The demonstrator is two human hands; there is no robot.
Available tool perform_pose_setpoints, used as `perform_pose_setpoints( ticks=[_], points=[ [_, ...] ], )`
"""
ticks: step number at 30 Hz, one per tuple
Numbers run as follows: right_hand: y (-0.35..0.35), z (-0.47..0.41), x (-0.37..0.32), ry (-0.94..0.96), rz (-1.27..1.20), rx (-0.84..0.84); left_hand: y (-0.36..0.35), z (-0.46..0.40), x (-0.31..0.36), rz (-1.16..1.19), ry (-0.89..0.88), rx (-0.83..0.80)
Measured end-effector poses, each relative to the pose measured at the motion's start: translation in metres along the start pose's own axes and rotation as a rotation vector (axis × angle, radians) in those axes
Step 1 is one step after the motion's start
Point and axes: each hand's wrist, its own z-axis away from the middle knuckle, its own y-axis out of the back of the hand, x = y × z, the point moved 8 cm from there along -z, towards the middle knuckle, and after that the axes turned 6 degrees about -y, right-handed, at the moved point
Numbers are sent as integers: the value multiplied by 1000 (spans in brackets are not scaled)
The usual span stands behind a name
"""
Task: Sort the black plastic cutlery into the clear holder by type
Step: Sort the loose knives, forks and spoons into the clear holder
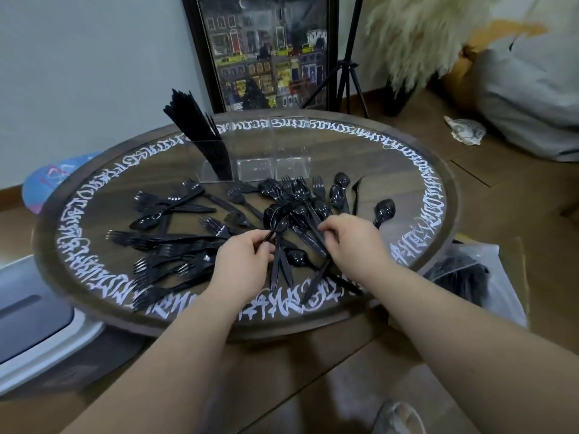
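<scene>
Round wooden table (94, 214) with white lettering holds scattered black cutlery (175, 245); the left hand (242, 264) pinches a fork (283, 211), the right hand (352, 242) seems curled around handles just beside it. Beyond both grips stands the clear holder (253, 151), one compartment filled. Tangled pieces could lift together and land mis-sorted.

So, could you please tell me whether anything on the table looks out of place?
Only the expected mess: forks and spoons lie jumbled across the round table. In the clear holder, only the left compartment holds cutlery, leaning left.
</scene>
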Motion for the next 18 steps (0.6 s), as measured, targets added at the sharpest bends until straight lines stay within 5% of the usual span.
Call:
perform_pose_setpoints(
  ticks=[5,18],
  points=[
    [-4,-41,33,-243,119,37,1,-13,-1,95,30,50],
    [-18,-48,23,-353,146,-25,13,-11,-7,97,40,61]
  ],
)
